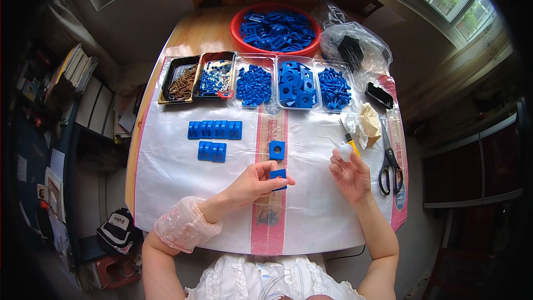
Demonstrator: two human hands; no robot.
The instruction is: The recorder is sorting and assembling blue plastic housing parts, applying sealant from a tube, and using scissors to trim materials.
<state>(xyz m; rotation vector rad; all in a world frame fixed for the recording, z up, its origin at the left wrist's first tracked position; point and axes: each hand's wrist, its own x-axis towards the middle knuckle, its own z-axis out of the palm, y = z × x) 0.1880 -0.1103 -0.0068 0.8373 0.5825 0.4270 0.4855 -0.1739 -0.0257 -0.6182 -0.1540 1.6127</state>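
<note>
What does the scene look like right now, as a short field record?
left hand: holds a blue square block
right hand: holds a small white object
on the sheet: blue square block with hole, two rows of joined blue blocks
right side: scissors, yellow-handled tool
back: trays of blue parts, red bowl

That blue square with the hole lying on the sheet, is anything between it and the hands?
Nothing visible. The blue square lies on bare sheet just beyond the left hand, which holds another blue piece. The right hand holds a small white thing.
</note>
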